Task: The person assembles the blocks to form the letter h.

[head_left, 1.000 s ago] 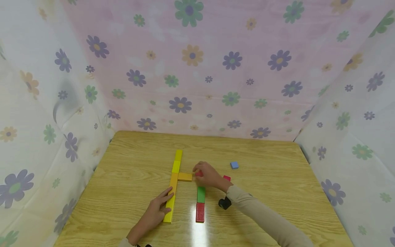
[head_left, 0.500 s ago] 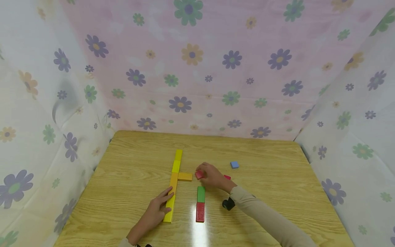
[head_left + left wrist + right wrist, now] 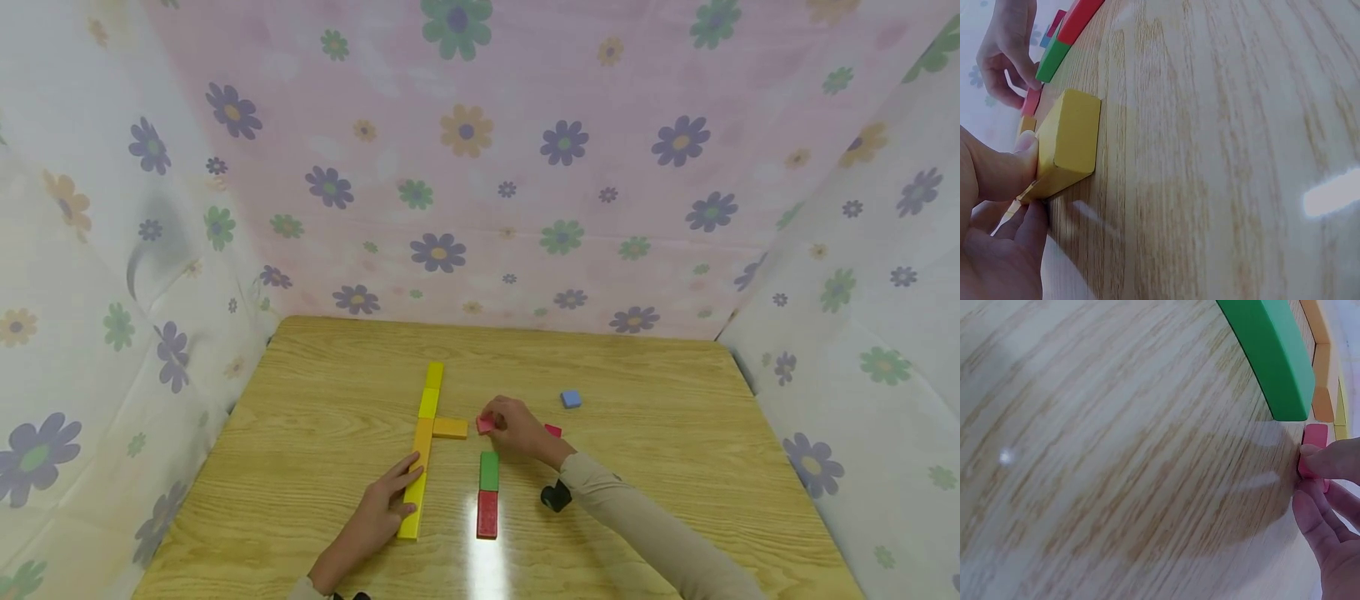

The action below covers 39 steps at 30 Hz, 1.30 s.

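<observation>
In the head view my right hand pinches a small pinkish-red block just right of the end of an orange block. The right wrist view shows thumb and fingers on either side of that red block, low at the table. My left hand holds the near yellow block, thumb on one side and fingers on the other, as the left wrist view shows at the yellow block. This block is the near end of a straight row of yellow and orange blocks, from which the orange one juts rightward.
A green block and a red block lie end to end right of the yellow row. Farther right are a blue block and another red block, partly hidden by the right wrist. Flowered cloth surrounds the wooden table.
My right hand has shifted slightly right and back toward me with the red block, which has come more into sight. The left hand keeps its place on the yellow block.
</observation>
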Each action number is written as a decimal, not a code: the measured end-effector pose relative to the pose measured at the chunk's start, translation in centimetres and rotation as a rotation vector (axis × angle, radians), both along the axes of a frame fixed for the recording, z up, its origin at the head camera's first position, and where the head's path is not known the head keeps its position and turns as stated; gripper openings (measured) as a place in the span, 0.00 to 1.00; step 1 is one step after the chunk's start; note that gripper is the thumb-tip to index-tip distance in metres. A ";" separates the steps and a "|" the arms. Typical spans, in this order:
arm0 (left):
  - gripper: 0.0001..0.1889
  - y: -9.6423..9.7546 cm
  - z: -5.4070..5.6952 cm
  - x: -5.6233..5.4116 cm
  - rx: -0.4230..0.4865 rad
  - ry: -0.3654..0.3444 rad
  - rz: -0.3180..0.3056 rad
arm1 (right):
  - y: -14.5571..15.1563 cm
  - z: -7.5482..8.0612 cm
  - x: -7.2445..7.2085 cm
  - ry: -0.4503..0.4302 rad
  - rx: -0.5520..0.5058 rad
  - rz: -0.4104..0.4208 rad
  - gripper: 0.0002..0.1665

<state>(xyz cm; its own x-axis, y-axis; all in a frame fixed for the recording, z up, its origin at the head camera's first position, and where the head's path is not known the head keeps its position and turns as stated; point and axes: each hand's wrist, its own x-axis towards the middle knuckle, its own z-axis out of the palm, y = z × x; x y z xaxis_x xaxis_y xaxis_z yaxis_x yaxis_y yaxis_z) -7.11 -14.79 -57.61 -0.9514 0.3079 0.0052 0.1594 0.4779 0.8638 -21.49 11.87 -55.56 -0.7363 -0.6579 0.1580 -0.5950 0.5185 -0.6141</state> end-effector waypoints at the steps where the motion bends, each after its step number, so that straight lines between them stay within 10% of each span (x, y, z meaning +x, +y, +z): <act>1: 0.31 0.0 0.0 0.0 -0.001 -0.001 -0.001 | 0.0 -0.1 0.0 0.002 -0.005 0.001 0.11; 39: 0.31 0.0 0.0 -0.1 -0.005 -0.006 -0.001 | -1.1 -0.1 1.3 -0.078 -0.060 0.012 0.13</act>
